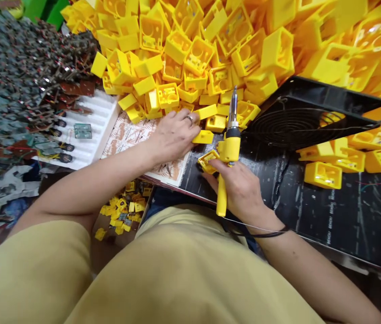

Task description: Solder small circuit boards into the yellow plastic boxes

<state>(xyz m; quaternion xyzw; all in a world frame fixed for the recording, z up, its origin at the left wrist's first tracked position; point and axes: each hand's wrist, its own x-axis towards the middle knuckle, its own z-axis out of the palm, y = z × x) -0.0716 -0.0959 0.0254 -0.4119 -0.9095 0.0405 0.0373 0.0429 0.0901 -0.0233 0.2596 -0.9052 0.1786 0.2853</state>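
Observation:
My left hand point(175, 135) reaches to the near edge of a heap of yellow plastic cases point(197, 56). Its fingers are bent and close together, with the tips against a small yellow case point(203, 137); the underside of the grip is hidden. In my right hand point(242, 186) is a yellow soldering gun point(229, 150), its metal tip pointing up and away from me. Between the thumb and fingers of that same hand sits another open yellow case point(208, 161), its hollow side partly showing. A thin solder wire point(244, 222) runs by the right wrist.
A black fan point(287, 121) leans at the right of the heap. Several loose cases point(323, 174) lie on the black tabletop point(312, 211). On the left, a white foam tray point(92, 110) bears a green circuit board point(83, 131), beside a large pile of wired boards point(18, 76).

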